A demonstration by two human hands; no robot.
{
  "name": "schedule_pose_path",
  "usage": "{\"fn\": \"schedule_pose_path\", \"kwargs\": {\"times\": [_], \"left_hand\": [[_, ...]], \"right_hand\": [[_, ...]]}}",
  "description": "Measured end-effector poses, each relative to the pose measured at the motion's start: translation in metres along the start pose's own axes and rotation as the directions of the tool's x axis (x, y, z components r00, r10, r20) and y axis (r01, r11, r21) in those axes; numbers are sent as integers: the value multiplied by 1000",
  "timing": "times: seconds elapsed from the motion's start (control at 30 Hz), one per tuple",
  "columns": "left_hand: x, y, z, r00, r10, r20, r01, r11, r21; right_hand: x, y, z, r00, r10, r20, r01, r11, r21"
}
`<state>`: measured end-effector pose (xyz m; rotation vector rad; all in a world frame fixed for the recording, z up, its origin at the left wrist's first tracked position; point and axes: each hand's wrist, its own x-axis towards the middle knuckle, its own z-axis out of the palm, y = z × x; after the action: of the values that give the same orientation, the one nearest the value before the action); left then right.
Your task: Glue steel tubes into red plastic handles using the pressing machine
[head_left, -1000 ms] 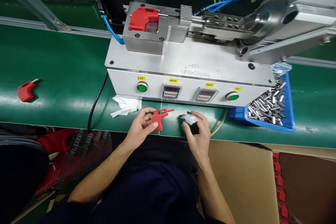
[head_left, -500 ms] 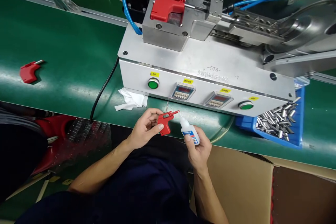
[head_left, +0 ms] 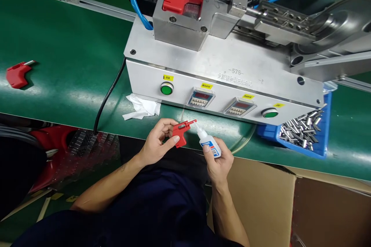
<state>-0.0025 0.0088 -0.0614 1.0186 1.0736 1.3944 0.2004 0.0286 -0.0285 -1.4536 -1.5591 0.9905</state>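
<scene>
Right hand (head_left: 218, 160) grips LOCTITE bottle (head_left: 209, 144); machine (head_left: 220, 65) stamped "-575-"

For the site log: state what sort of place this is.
Probably a factory assembly line: a green conveyor belt, a metal machine with push-buttons and digital counters, a blue bin of metal pins. The left hand holds a red plastic part, the right hand a glue bottle.

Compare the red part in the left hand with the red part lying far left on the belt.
The held red part sits in the left hand; the belt red part lies untouched on the green belt. The belt red part carries a silver pin; the held red part shows none, its tip meeting the glue bottle nozzle. Both are red and pistol-shaped.
</scene>
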Motion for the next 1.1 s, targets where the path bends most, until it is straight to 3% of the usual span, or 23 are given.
{"fn": "schedule_pose_path", "kwargs": {"times": [0.4,0.77,1.1], "left_hand": [[-3,-3,2,1000,16,-6,-16,997,76],[-3,-4,1,999,28,18,-31,991,128],[-5,-5,1,1000,22,20,-25,989,149]], "right_hand": [[1,-1,-2,997,62,-42,-60,997,43],[-5,24,5,966,26,-256,18,986,167],[-4,21,7,973,49,-227,-14,988,152]]}}
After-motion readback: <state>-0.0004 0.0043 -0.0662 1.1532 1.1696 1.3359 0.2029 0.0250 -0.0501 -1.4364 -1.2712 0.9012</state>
